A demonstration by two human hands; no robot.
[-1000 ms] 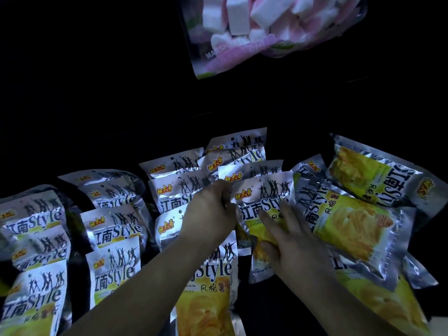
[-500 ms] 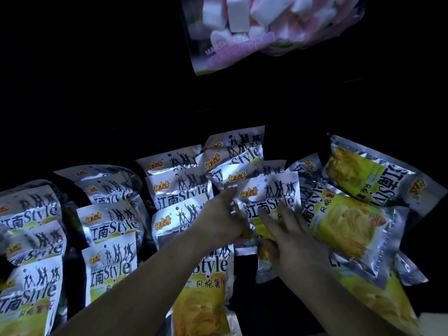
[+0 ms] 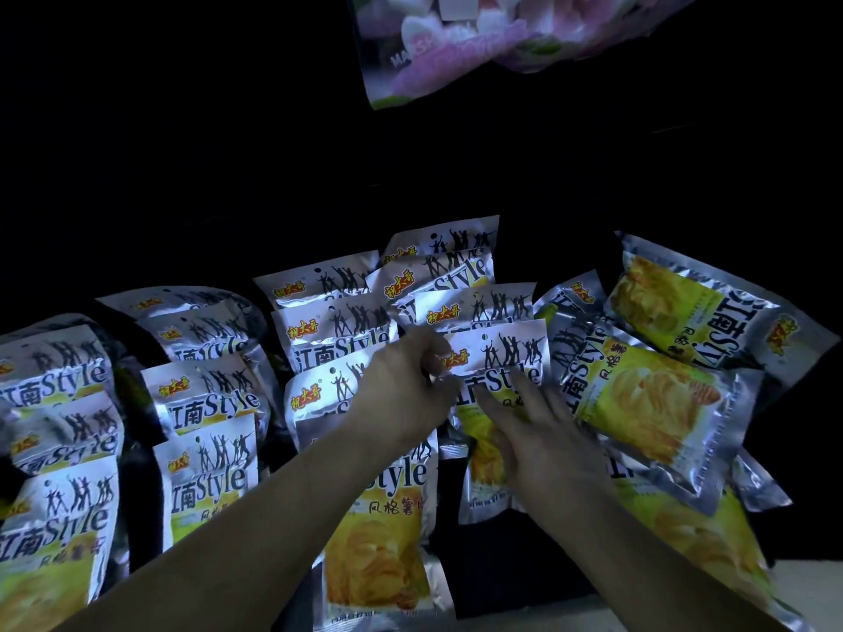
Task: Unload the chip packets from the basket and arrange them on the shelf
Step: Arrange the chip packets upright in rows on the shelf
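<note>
1. A silver foil chip packet with a yellow lower panel and black dancer silhouettes (image 3: pixel 499 358) is held upright at the centre of a dark shelf, whose surface is not discernible.
2. The top left corner of this packet is pinched by the left hand (image 3: pixel 401 385); its grip is closed on the foil edge.
3. The right hand (image 3: pixel 533 431) is laid flat against the yellow front of the same packet, fingers (image 3: pixel 524 394) extended; no closed grip is formed, and the packet is only pressed.
4. Standing rows of matching silver-and-yellow packets (image 3: pixel 205 394) are ranged to the left and behind, each overlapping the one farther back.
5. To the right, three or more matching packets (image 3: pixel 647 403) are lying tilted and stacked loosely, one (image 3: pixel 711 317) turned sideways at the far right.
6. A transparent bag of pink and white marshmallows (image 3: pixel 479 43) is seen hanging above, at the far top of the scene.
7. A pale surface edge (image 3: pixel 807 586) is visible at the near right corner.
</note>
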